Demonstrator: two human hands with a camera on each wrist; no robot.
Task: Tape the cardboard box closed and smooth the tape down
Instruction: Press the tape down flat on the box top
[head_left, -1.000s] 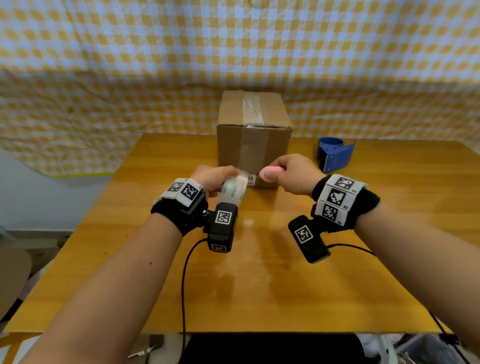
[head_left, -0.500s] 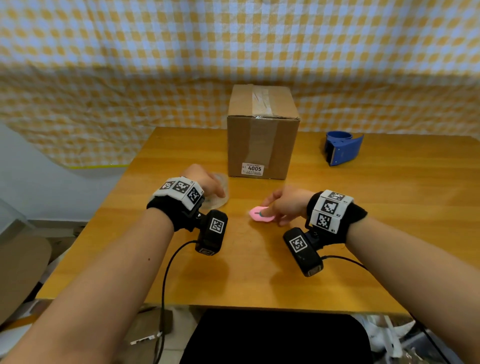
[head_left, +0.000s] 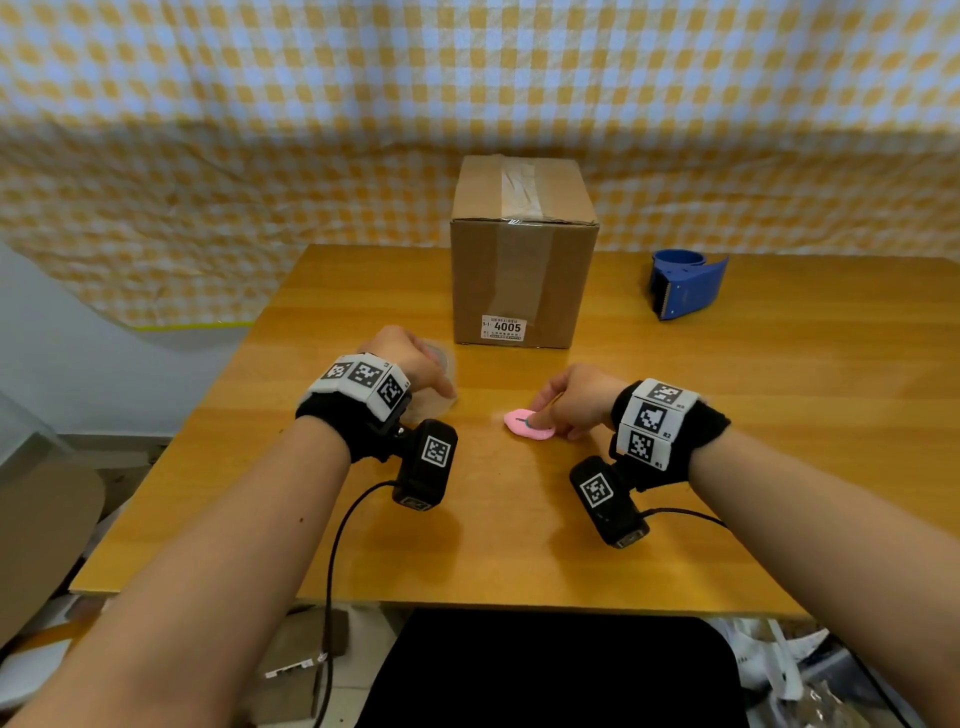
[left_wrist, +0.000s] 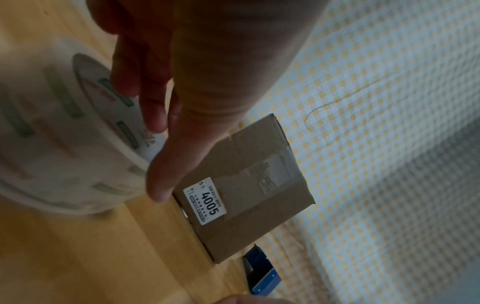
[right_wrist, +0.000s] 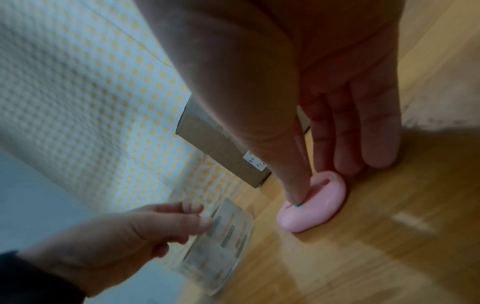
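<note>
Head view: cardboard box stands closed, tape strip across its top.

matt cardboard box, glossy wooden table

tape roll mostly hidden behind left hand; box label part-covered by right hand

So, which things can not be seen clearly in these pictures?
- Cardboard box: back and far sides hidden by the box itself, head view.
- Small print on the label beside "4005": too small.
- Tape roll: blurred in left wrist view; mostly behind the left hand in head view.
- Pink cutter: partly covered by right hand fingers.
</note>
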